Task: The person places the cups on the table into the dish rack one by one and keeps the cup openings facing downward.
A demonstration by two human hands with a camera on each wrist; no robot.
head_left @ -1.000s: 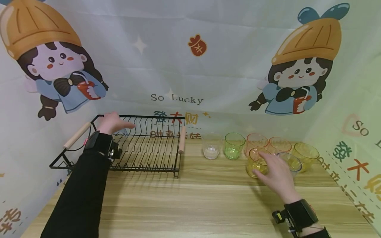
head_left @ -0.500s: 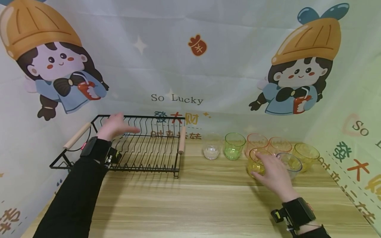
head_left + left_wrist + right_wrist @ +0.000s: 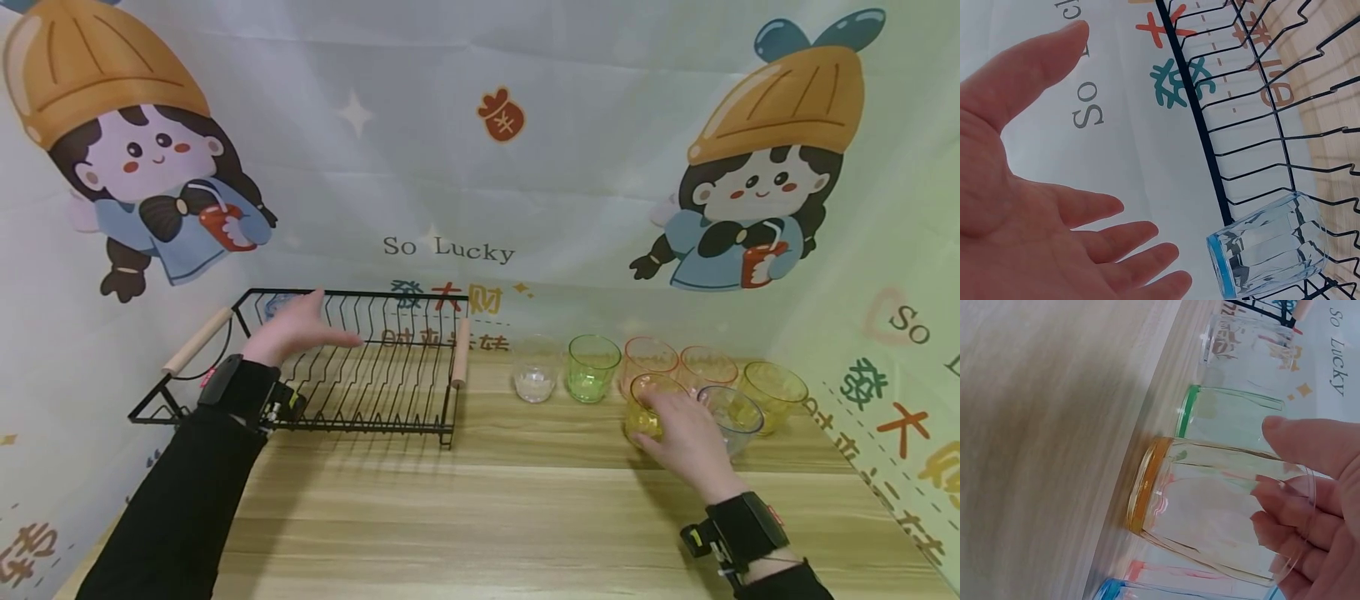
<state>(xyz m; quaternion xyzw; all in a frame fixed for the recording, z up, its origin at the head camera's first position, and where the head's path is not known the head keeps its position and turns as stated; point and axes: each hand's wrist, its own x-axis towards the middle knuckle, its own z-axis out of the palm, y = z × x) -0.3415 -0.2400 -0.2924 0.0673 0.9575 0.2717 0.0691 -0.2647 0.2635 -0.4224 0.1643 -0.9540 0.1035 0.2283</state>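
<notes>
My left hand [image 3: 296, 327] is over the black wire dish rack [image 3: 390, 429], fingers apart and thumb stretched out, holding nothing. A clear glass with a blue base [image 3: 1272, 250] leans in the rack's wires beyond those fingers; in the head view it partly shows behind the hand. At the right, my right hand [image 3: 690, 442] has its thumb and curled fingers round a yellow glass [image 3: 1204, 512]. This glass stands upright on the table, and the fingers show through its wall in the right wrist view.
Left of the yellow glass stand a green glass [image 3: 592, 371] and a clear glass [image 3: 534, 379]. Two pink-rimmed glasses, one of them a pink glass [image 3: 708, 367], are behind it. A blue-rimmed glass [image 3: 738, 421] and another yellow glass [image 3: 776, 392] stand to its right.
My left hand has drawn back from the blue-based glass, shifting rightward and slightly down and leaving it in the rack. My right fingers have closed in on the yellow glass.
</notes>
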